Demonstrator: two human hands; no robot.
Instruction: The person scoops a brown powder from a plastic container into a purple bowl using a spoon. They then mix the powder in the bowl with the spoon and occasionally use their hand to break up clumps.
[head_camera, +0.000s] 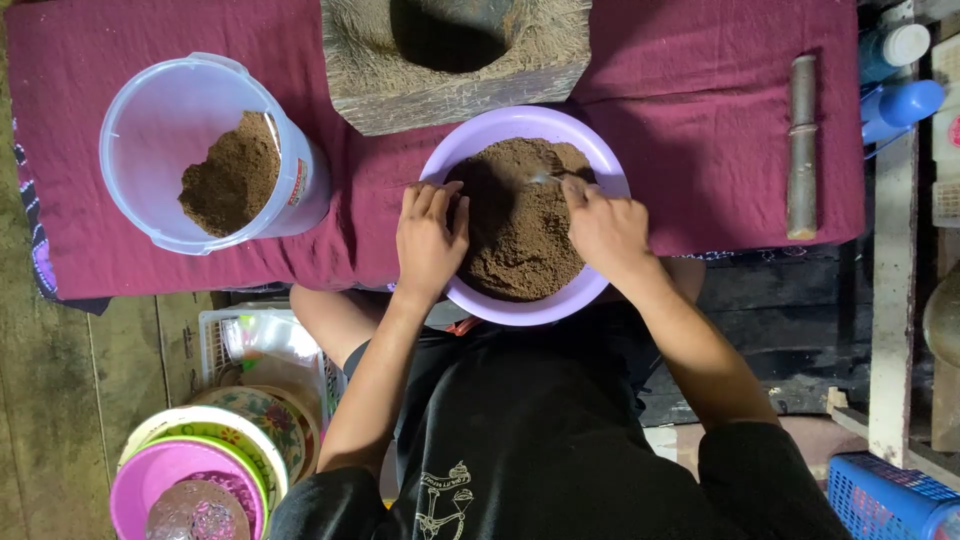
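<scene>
Brown powder (520, 235) in purple bowl (600, 160): left hand (430, 235) flat, fingers together; right hand (605, 230) clamping spoon (548, 177).

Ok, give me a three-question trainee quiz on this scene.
1. True or false: the left hand rests on the rim of the purple bowl.
2. The right hand holds: A) a spoon B) a knife C) nothing.
3. Fill in: the clear tub of brown powder lies to the bowl's ____ in the picture.

Key: 1 true; 2 A; 3 left.
</scene>
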